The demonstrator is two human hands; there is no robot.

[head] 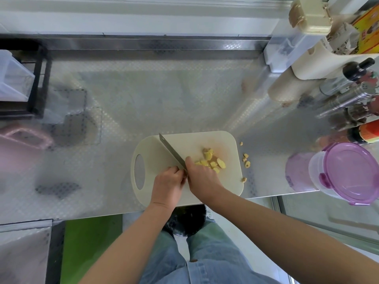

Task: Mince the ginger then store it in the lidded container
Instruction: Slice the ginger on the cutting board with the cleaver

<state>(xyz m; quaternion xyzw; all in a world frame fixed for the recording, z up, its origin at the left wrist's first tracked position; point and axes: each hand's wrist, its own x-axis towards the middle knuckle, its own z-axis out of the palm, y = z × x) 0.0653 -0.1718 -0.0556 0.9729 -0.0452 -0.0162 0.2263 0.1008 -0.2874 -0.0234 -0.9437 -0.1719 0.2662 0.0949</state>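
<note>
Right hand [202,177] grips the knife [171,151] at centre frame; left hand [168,182] curls by its blade, grip I cannot tell; ginger [220,163] lies just right on the cutting board [149,150].

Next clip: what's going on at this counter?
A person is cutting ginger on a cream cutting board. The right hand appears to grip the knife, its handle hidden; the left hand sits with curled fingers at the blade's base. The ginger is in coarse chunks, not yet minced, and a few bits lie off the board. The purple-lidded container stands closed at the right.
</note>
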